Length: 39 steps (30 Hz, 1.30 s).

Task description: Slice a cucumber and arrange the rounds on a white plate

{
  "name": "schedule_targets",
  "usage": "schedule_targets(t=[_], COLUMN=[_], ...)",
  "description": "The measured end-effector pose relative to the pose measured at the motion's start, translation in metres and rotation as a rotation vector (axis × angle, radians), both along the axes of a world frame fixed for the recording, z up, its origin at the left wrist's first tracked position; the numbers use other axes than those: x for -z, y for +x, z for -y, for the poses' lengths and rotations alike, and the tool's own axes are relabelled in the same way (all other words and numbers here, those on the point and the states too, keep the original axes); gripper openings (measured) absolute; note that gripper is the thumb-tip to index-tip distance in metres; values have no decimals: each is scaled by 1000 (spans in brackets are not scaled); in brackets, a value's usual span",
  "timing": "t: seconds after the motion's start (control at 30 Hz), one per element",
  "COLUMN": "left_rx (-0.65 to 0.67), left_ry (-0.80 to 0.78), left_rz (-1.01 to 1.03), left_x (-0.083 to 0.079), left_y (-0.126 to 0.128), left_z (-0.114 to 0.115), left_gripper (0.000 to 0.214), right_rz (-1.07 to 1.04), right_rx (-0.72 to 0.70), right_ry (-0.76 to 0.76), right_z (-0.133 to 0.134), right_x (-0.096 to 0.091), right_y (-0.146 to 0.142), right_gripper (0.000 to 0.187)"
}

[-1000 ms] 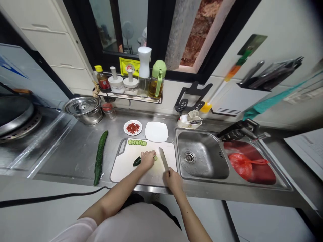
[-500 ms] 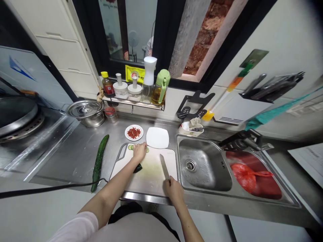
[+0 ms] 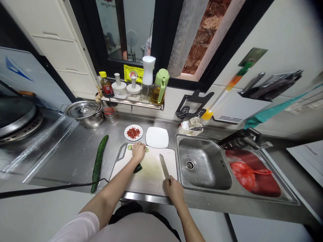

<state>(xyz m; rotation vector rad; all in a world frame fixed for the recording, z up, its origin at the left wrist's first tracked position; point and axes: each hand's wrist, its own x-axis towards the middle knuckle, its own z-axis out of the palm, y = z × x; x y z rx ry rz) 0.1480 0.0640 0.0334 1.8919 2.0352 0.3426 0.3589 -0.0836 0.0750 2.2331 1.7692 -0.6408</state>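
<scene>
My right hand point(image 3: 176, 192) is wrapped round the handle of a kitchen knife point(image 3: 164, 166), whose blade points away from me over the right part of the white cutting board point(image 3: 156, 183). At the board's far edge, my left hand point(image 3: 138, 152) bends its fingers down over cucumber slices point(image 3: 147, 150). Some pale green slices show on both sides of the fingers; the rest are hidden. A dark cut piece of cucumber point(image 3: 137, 168) lies under my left forearm. To the left of the board, a whole cucumber point(image 3: 100, 163) rests on the steel counter.
Beyond the board stand a plate of chopped red pieces point(image 3: 133, 132) and a square white plate point(image 3: 156, 137). A steel sink point(image 3: 204, 164) borders the right side. Back left is a lidded pot point(image 3: 85, 114); a seasoning rack point(image 3: 136, 102) hangs above. A black strap point(image 3: 50, 189) crosses the left.
My left hand has shifted slightly left over the cucumber slices, its fingers drawn in closer. The right hand and knife stay in place. The whole view has moved a little.
</scene>
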Motion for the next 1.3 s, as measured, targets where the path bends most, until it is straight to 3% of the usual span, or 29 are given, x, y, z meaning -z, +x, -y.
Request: schedule_targets(t=[0.2,0.33,0.53,0.67,0.83,0.97,1.17,1.3], left_rx=[-109,-151,34,100,69,-67,-392,-492], left_ry=[9,0,-157,-238,-234,-146,-10,-4], left_rz=[113,178,137,69,91,213,247,174], left_x=[-7,-15,-23,-21,-12,-8,-9,-5], left_y=[-7,-17,-22,-21,-24,-37,-85,-109], left_z=[7,34,89,103,102,94,56,34], left_gripper=[19,24,44,52,42,47,53,54], right_rz=[-4,-8,-24,-27,-34,-32,-12,-8], right_rx=[3,1,-13,-24,-34,-35,-48,-47], right_ry=[3,-15,-36,-26,-14,-26,-25,-31], right_z=[-1,-3,-5,-5,-6,-7,-7,-8], right_x=[-1,-6,-8,-3,1,0,2,4], right_y=[-1,-2,-2,-2,-1,-1,-1,-1], right_gripper=[35,35,35,36,38,39,39,38])
